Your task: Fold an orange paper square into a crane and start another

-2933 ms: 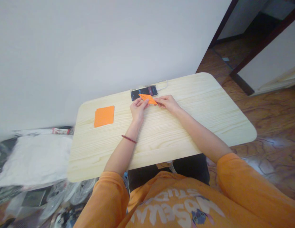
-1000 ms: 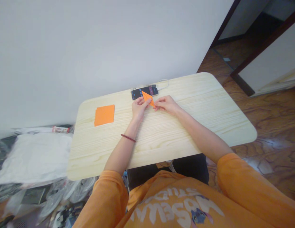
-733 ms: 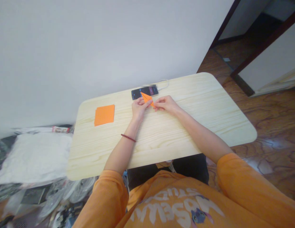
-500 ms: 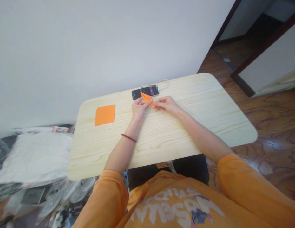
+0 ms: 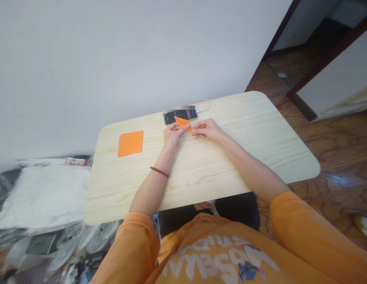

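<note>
A folded piece of orange paper (image 5: 182, 122) with a pointed far end is held up over the near edge of a phone. My left hand (image 5: 172, 135) grips it from the left, thumb on top and fingers underneath. My right hand (image 5: 205, 129) pinches the paper's lower right tip between thumb and forefinger. Behind the paper lies the phone (image 5: 188, 114), its screen lit and partly covered by the paper. A stack of square orange paper (image 5: 130, 143) rests on the table to the left of both hands.
The pale wooden table (image 5: 231, 165) has rounded corners and stands against a white wall (image 5: 127, 59). A white cable (image 5: 205, 105) runs from the phone. Left of the table are a white cloth (image 5: 50, 193) and bagged items. A doorway opens at the right.
Both hands stay nearly in place, with the right fingers shifting slightly at the paper's tip. A pale object has come into view at the far right edge, on the floor.
</note>
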Demonstrator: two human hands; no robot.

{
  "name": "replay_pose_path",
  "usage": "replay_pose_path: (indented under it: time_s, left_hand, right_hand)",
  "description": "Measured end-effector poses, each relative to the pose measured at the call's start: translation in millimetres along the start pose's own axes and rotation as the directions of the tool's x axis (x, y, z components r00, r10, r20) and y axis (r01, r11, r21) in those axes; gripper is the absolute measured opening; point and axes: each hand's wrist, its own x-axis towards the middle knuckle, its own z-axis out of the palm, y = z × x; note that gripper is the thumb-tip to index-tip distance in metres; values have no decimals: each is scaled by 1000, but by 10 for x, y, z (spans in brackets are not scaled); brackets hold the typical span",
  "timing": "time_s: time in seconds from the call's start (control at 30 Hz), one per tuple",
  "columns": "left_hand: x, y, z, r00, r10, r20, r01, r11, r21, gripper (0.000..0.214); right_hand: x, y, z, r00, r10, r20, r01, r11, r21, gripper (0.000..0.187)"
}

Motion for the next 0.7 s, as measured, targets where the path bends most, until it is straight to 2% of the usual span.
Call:
replay_pose_path:
  time_s: [0.23,0.43,0.63,0.7]
  left_hand:
    - [5,-2,-31,1000,27,10,-28,998,65,40]
    - [12,36,-81,990,-39,137,38,999,6,49]
    - [20,24,-90,997,-18,70,15,999,46,48]
    - [19,28,-95,996,4,94,-11,997,77,49]
  right_hand:
    - [43,74,-72,1000,-19,5,19,1000,16,27]
    - [40,46,-80,999,-6,-36,8,999,45,19]
    - [30,31,-66,998,0,-64,3,999,39,12]
    - [25,29,-57,997,-4,-77,6,1000,30,11]
